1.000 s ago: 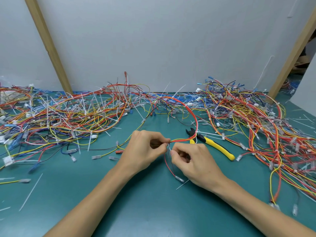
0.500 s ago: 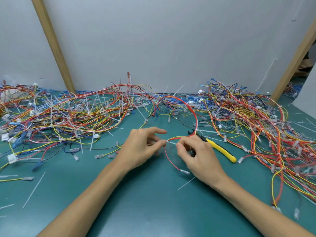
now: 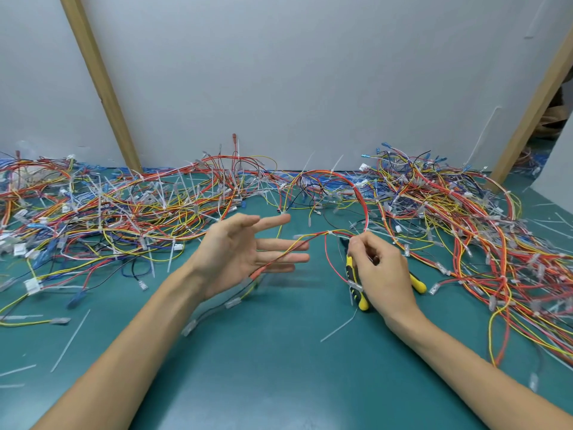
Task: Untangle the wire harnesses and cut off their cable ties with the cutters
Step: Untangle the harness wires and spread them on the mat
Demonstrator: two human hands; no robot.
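The left hand [image 3: 235,259] is spread open. The right hand [image 3: 381,274] pinches a thin red-and-yellow wire harness [image 3: 310,240]. Yellow-handled black cutters [image 3: 356,293] lie beneath it on the green bench [image 3: 279,367].

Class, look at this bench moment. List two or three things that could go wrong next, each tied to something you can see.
The harness the right hand pinches loops back into the pile; pulling could tighten the tangle.
The left hand is open, wires only crossing its fingers, so they may slip away.
The cutters lie under the right hand; loose wires could snag them.
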